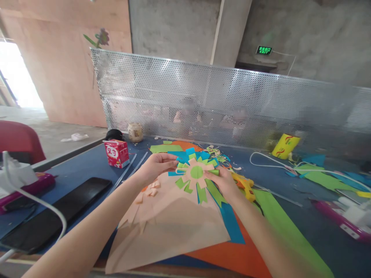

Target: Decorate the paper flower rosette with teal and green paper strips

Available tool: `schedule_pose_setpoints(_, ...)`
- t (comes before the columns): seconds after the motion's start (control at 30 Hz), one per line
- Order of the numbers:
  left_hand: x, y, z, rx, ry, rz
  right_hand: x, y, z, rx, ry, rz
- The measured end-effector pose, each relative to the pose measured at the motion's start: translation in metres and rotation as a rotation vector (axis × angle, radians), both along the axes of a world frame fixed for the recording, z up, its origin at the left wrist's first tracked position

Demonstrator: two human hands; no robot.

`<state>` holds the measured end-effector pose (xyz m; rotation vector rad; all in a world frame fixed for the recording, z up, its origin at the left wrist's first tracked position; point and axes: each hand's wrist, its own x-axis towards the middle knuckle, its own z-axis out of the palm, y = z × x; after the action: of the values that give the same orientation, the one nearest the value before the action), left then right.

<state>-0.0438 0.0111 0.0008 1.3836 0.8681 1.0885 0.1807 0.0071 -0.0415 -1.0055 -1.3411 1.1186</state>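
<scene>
Holds a layered paper rosette of peach, green and blue above a cluttered blue bench, with its round green centre facing the camera. Pinches the rim between 9 and 10 o'clock with the thumb and fingertips of the left hand; grips the rim near 3 o'clock with the right hand, laying the thumb across the front. Has, reading the clock around the rosette, a peach paper sheet just below at 6 o'clock, an orange paper sheet at 5, a green paper sheet at 4 and, beside the right wrist, a yellow glue gun between 3 and 4. Shows curled peach paper strips at 8 o'clock by the left forearm, a black phone farther out between 8 and 9, a red carton near 9, a jar at 10, a perforated metal screen across 12 and a yellow roll between 2 and 3.
</scene>
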Motion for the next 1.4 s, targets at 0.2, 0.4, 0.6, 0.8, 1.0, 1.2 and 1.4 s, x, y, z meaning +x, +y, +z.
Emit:
schedule_pose_setpoints(0.2,0.003,-0.001,0.001,-0.041,-0.009,-0.004,0.001,0.000,0.000,0.011,0.001,0.012)
schedule_pose_setpoints(0.4,0.004,0.000,-0.003,-0.027,-0.049,0.043,0.000,0.000,0.001,-0.006,0.002,-0.039)
schedule_pose_setpoints(0.6,0.003,0.003,-0.007,-0.016,-0.028,0.008,0.000,0.002,-0.001,-0.030,0.035,-0.055)
schedule_pose_setpoints(0.8,0.012,-0.001,-0.008,0.032,-0.084,0.005,0.000,0.004,-0.005,0.008,0.018,-0.073)
schedule_pose_setpoints(1.0,0.016,-0.001,-0.012,0.172,-0.069,0.033,-0.002,0.001,-0.002,0.019,-0.020,-0.087)
schedule_pose_setpoints(1.2,0.014,-0.017,-0.003,0.649,0.152,0.124,-0.004,-0.009,0.008,0.233,0.079,-0.099)
schedule_pose_setpoints(1.4,0.012,-0.054,0.003,1.440,0.514,0.419,0.000,-0.016,0.019,0.858,0.060,0.062)
